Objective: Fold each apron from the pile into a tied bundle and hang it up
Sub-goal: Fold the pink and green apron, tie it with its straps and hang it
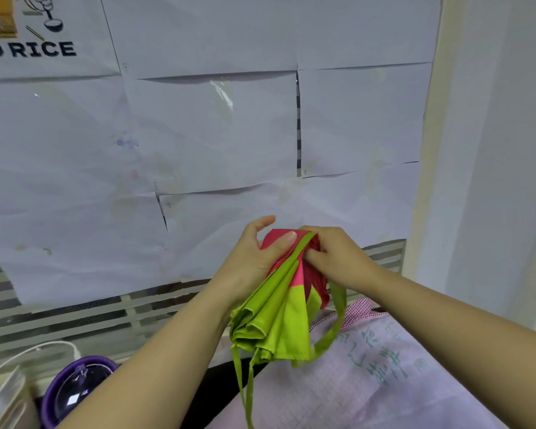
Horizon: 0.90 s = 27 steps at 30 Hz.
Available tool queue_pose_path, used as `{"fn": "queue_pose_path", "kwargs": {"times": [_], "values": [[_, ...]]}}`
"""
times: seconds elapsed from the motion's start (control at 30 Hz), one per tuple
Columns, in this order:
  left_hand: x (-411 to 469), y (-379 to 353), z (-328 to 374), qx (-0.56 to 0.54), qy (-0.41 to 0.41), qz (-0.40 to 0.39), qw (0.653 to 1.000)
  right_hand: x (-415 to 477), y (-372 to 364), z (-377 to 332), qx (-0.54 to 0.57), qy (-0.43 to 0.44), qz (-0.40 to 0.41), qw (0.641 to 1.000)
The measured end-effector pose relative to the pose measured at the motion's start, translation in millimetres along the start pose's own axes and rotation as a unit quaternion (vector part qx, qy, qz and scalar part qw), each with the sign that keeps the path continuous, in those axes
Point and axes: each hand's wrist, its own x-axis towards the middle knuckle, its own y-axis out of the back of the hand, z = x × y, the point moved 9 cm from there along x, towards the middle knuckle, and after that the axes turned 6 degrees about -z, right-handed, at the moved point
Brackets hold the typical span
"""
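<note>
A folded red-and-green apron (279,317) hangs in the air between both hands, its red end up and its green pleats fanning downward. My left hand (254,252) grips the red top from the left, thumb laid across it. My right hand (334,255) pinches the same top from the right, where a green strap (304,246) crosses it. One green strap loops down at the right (334,329); another dangles below the bundle (245,391). A pale pink checked apron (378,366) with green printed characters lies underneath at the lower right.
White paper sheets (217,134) cover the wall ahead, over a striped panel (75,317). A purple round container (75,388) with a clear lid sits at the lower left, next to a white cable (44,348). A white wall (492,150) rises at right.
</note>
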Motion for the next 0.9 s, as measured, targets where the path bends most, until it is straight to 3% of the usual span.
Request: {"fn": "queue_pose_path", "kwargs": {"times": [0.17, 0.37, 0.5, 0.67, 0.9], "values": [[5, 2, 13, 0.114, -0.097, -0.031, 0.988, 2, -2, 15, 0.176, -0.100, -0.037, 0.979], [1, 0, 8, 0.187, -0.126, 0.001, 0.974, -5, -25, 19, 0.399, -0.168, -0.013, 0.901], [-10, 0, 5, 0.221, -0.176, 0.055, 0.958, -7, -40, 22, 0.475, -0.217, 0.017, 0.852], [-13, 5, -20, 0.166, -0.113, 0.069, 0.977, -8, -58, 24, 0.579, -0.251, 0.020, 0.775], [-21, -11, -58, -0.010, 0.036, -0.078, 0.996, -7, -62, 34, 0.645, -0.279, 0.023, 0.711]]}}
